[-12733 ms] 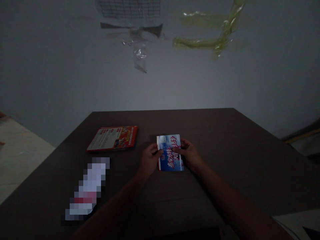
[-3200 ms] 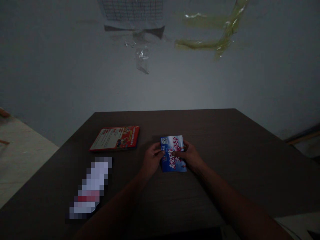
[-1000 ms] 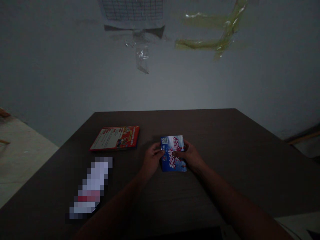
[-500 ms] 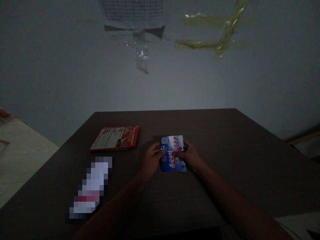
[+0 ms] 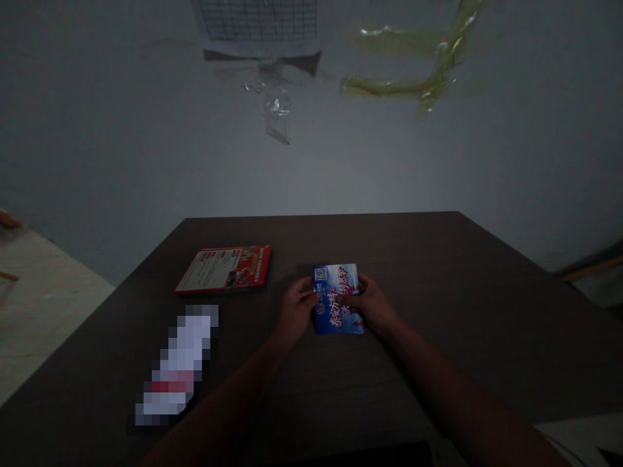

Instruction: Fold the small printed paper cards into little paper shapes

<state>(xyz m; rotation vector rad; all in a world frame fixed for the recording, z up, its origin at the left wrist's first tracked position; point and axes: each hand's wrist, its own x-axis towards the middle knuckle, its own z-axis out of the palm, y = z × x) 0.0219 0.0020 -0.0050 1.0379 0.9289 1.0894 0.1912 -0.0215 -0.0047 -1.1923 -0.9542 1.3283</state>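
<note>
Holding a blue leaflet (image 5: 331,316) by opposite edges (printed face up), pinched in nearly closed left hand (image 5: 294,307) and right hand (image 5: 374,302); next, likely needing an even grip.

Left hand (image 5: 296,303) and right hand (image 5: 377,303): bare. Left forearm (image 5: 233,389) and right forearm (image 5: 448,373): likewise bare along visible length, tapering smoothly; surface detail obscured by shadow.
</note>
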